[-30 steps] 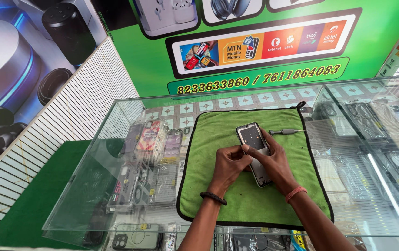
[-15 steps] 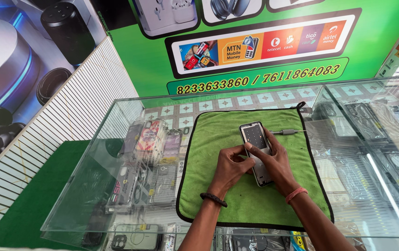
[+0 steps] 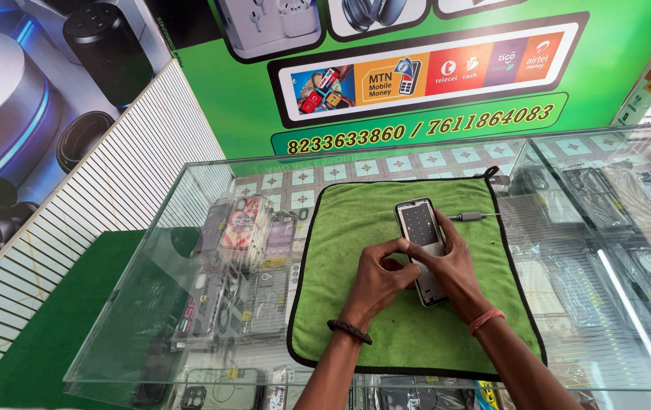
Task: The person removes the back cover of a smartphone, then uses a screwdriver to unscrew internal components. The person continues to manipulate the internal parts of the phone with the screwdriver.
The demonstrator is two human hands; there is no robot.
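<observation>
phone [image 3: 422,247] lies mid green cloth [image 3: 356,304] on glass counter [image 3: 189,250], padded against scratches. it is pinched by left hand [image 3: 375,277], steadied by right hand [image 3: 451,269] closed round it.

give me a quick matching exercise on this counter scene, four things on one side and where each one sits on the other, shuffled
Things:
1. grey slim mobile phone
2. green cloth mat with black edging
3. thin metal-tipped tool
4. black beaded bracelet

Places:
A. spread flat on the glass counter
B. around the left hand's wrist
C. on the mat, under both hands, the right hand across it
D. on the mat just right of the phone's top

Pairs: 1-C, 2-A, 3-D, 4-B
</observation>
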